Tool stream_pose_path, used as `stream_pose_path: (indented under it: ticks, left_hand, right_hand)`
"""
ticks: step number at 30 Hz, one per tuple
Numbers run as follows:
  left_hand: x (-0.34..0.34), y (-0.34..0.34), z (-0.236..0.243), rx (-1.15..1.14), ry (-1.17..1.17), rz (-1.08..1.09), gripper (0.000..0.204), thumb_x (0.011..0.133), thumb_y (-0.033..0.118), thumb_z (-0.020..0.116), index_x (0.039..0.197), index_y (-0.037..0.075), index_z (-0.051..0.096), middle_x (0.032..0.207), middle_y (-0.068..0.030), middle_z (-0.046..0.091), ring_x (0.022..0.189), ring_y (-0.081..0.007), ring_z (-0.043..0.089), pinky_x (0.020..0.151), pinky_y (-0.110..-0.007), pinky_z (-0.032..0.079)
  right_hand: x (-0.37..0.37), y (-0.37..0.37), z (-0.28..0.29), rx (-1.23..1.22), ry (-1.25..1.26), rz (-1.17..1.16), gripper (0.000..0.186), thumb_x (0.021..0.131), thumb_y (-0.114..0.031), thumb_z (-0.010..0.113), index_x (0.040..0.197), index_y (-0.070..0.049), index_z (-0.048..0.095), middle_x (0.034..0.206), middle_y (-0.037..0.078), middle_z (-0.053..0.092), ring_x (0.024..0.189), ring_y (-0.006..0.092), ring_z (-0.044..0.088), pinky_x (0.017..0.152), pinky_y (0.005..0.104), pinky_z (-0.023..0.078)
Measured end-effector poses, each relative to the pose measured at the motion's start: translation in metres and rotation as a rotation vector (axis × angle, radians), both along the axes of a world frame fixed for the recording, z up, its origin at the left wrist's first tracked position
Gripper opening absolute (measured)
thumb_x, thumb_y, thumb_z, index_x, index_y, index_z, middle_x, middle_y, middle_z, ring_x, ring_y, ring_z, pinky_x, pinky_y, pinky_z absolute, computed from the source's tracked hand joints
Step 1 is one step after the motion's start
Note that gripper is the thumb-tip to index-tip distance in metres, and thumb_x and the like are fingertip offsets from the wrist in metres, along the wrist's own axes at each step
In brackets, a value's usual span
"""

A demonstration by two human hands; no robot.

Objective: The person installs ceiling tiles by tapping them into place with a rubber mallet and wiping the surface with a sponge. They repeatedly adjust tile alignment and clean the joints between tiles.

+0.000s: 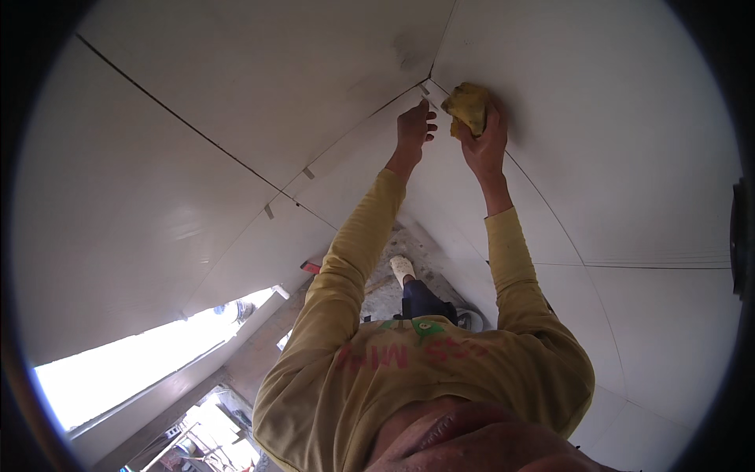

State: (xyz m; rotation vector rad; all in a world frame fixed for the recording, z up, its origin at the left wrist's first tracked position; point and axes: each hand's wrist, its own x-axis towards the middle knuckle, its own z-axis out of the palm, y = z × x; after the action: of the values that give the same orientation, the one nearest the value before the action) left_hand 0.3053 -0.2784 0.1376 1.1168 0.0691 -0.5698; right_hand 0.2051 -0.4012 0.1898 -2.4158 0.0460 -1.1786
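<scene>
Both my arms, in yellow long sleeves, reach up to a corner where large white wall tiles (236, 86) meet. My right hand (485, 141) presses a yellow sponge (466, 108) against the right-hand tiled wall (613, 118), next to the corner joint. My left hand (414, 130) rests with its fingers on the tile beside the joint and holds nothing. Small white tile spacers (307, 172) stick out of the dark joints on the left wall.
Below me lie a rough grey floor (417, 252) and my foot in a light shoe (402, 268). A bright window opening (134, 362) sits at the lower left. A red object (310, 267) lies by the wall base.
</scene>
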Motion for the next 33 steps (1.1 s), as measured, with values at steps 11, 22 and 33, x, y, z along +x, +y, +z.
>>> stream_pose_path:
  ticks: [11,22,33]
  left_hand:
    - [0.023,-0.036,-0.017,-0.215,0.102,0.123,0.014,0.099,0.021,0.059,0.110,0.013,0.063,0.101,0.0011,0.060,0.086,-0.0147,0.054,0.069,-0.034,0.045]
    - [0.036,-0.051,-0.051,0.039,-0.096,0.346,0.017,0.097,0.012,0.055,0.103,0.001,0.066,0.091,-0.0045,0.064,0.083,-0.0151,0.059,0.067,-0.032,0.048]
    - [0.029,-0.039,-0.043,0.146,-0.101,0.332,0.027,0.099,0.009,0.055,0.117,-0.004,0.072,0.108,-0.0064,0.072,0.096,-0.0146,0.062,0.088,-0.030,0.049]
  right_hand:
    - [0.071,-0.009,-0.031,-0.002,-0.110,-0.055,0.056,0.085,-0.018,0.074,0.138,-0.009,0.057,0.095,0.012,0.073,0.076,0.0323,0.072,0.065,0.0416,0.060]
    - [0.101,-0.008,-0.032,-0.035,0.449,-0.052,0.049,0.086,-0.018,0.069,0.133,-0.010,0.059,0.092,0.021,0.072,0.082,0.0380,0.072,0.069,0.0479,0.058]
    - [0.113,-0.011,-0.053,0.124,0.493,0.077,0.032,0.088,-0.019,0.069,0.119,-0.012,0.067,0.098,0.018,0.073,0.090,0.0414,0.070,0.079,0.0493,0.058]
